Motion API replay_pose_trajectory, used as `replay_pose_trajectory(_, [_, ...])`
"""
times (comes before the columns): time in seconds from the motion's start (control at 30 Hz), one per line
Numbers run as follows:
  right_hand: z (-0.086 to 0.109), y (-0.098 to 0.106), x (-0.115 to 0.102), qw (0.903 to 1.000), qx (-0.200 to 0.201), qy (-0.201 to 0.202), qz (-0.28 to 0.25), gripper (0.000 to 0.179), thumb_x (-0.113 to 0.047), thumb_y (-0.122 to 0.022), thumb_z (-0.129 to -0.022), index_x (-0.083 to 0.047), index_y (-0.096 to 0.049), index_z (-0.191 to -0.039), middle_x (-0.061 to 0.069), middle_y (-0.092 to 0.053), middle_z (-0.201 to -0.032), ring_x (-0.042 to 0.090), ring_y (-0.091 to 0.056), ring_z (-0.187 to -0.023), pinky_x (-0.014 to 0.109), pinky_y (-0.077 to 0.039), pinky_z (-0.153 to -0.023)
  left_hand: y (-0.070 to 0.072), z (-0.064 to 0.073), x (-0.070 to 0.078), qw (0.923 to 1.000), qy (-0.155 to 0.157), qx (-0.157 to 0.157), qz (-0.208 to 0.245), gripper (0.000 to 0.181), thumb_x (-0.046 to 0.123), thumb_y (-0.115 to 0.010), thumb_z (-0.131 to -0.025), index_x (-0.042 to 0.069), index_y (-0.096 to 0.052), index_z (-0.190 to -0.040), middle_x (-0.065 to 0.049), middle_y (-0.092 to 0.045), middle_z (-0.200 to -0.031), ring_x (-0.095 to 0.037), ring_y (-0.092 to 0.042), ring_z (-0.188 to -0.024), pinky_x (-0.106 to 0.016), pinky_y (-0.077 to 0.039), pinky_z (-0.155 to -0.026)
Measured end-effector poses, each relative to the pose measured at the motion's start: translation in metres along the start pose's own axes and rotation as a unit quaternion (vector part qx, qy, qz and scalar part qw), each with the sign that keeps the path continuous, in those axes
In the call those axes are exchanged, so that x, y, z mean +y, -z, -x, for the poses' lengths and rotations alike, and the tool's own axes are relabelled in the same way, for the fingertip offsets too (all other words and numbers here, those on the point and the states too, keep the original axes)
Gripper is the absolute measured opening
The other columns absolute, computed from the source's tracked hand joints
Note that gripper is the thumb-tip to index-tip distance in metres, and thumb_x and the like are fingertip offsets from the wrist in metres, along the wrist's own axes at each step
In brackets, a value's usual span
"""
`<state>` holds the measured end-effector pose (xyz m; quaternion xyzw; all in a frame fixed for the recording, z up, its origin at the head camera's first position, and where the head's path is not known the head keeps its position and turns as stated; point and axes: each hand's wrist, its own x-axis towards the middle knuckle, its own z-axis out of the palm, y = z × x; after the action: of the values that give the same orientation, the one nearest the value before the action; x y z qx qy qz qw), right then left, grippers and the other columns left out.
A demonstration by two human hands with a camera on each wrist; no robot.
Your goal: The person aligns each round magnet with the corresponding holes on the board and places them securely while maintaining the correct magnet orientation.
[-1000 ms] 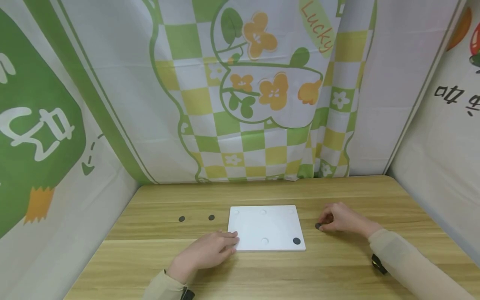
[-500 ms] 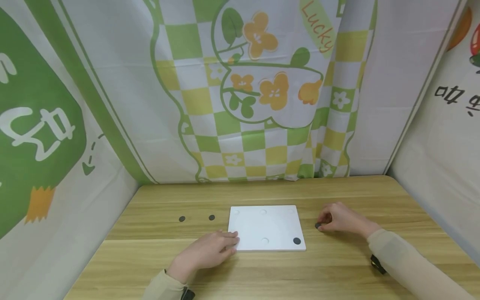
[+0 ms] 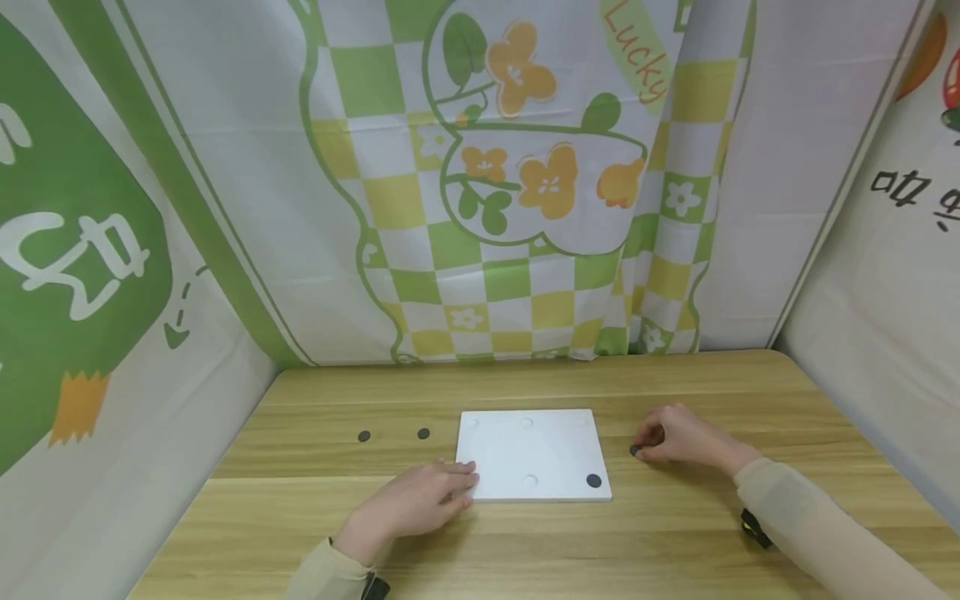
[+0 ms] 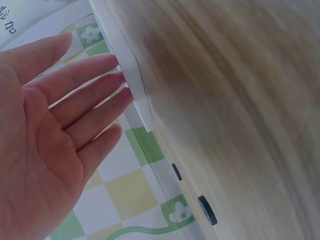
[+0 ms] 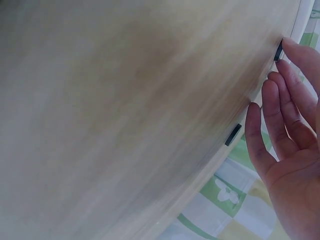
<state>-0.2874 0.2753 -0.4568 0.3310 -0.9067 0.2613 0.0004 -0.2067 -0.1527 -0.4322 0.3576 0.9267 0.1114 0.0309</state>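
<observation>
- White and flat on the table [image 3: 562, 550], the board [image 3: 525, 450] lies ahead of the person, one dark disc [image 3: 593, 481] at its near right corner.
- Nothing visibly changes over the last second: the right hand [image 3: 686, 436] keeps thumb and finger pinched on a small disc [image 3: 636, 450] just right of the board, so the work seems paused.
- The left hand [image 3: 420, 500], fingers extended and gripping nothing, touches the board's left edge; two loose discs [image 3: 423, 433] lie left of the board.
- Hidden: the board's near left corner, under the left hand; another disc [image 5: 233, 135], seen from the right wrist, is presumably behind the right hand in the head view.
- Unclear: whether the small disc is lifted.
</observation>
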Motion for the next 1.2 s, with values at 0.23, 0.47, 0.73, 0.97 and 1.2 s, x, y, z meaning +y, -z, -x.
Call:
replay_pose_trajectory(0.23, [-0.0001, 0.0004, 0.0004, 1.0, -0.003, -0.006, -0.005, 0.012, -0.019, -0.08, -0.076, -0.013, -0.071, -0.081, -0.005, -0.064, -0.081, -0.002, -0.06, -0.069, 0.017, -0.055, -0.06, 0.0008, 0.0006, 0.0001, 1.0, 0.0, 0.001, -0.002, 0.036, 0.028, -0.051, -0.097, 0.009, -0.061, -0.127, -0.008, -0.054, -0.138, -0.027, -0.052, -0.127, -0.046, -0.039, -0.109])
replay_pose_trajectory(0.47, [-0.0006, -0.0012, 0.0019, 1.0, 0.003, 0.006, -0.005, 0.011, -0.018, -0.08, -0.075, -0.013, -0.071, -0.079, -0.005, -0.063, -0.08, -0.002, -0.058, -0.068, 0.017, -0.054, -0.059, 0.0007, 0.0009, 0.0004, 1.0, 0.004, -0.001, 0.002, 0.037, 0.028, -0.051, -0.097, 0.009, -0.06, -0.127, -0.007, -0.053, -0.138, -0.028, -0.051, -0.127, -0.046, -0.039, -0.109])
replay_pose_trajectory(0.73, [-0.0007, -0.0007, 0.0033, 0.9997, 0.001, 0.022, -0.005, 0.01, -0.014, -0.079, -0.075, -0.012, -0.07, -0.079, -0.004, -0.063, -0.079, -0.001, -0.059, -0.068, 0.017, -0.054, -0.059, 0.0013, 0.0004, 0.0007, 1.0, -0.001, -0.006, 0.007, 0.036, 0.027, -0.051, -0.098, 0.007, -0.06, -0.128, -0.008, -0.053, -0.138, -0.027, -0.05, -0.128, -0.047, -0.039, -0.109])
replay_pose_trajectory(0.97, [-0.0002, -0.0003, 0.0048, 0.9997, -0.003, 0.025, -0.003, 0.011, -0.017, -0.079, -0.076, -0.012, -0.07, -0.08, -0.004, -0.064, -0.08, -0.001, -0.059, -0.068, 0.017, -0.054, -0.059, 0.0008, 0.0001, 0.0003, 1.0, 0.003, -0.006, 0.007, 0.037, 0.028, -0.051, -0.098, 0.008, -0.06, -0.128, -0.007, -0.053, -0.138, -0.026, -0.05, -0.128, -0.047, -0.039, -0.109])
replay_pose_trajectory(1.2, [-0.001, 0.0013, 0.0029, 0.9998, 0.001, 0.018, 0.004, 0.011, -0.02, -0.08, -0.075, -0.013, -0.072, -0.08, -0.005, -0.064, -0.079, -0.001, -0.059, -0.069, 0.017, -0.054, -0.059, 0.0009, 0.0001, 0.0, 0.9999, 0.004, -0.007, 0.006, 0.037, 0.028, -0.051, -0.098, 0.008, -0.06, -0.128, -0.007, -0.053, -0.139, -0.027, -0.05, -0.128, -0.046, -0.039, -0.109])
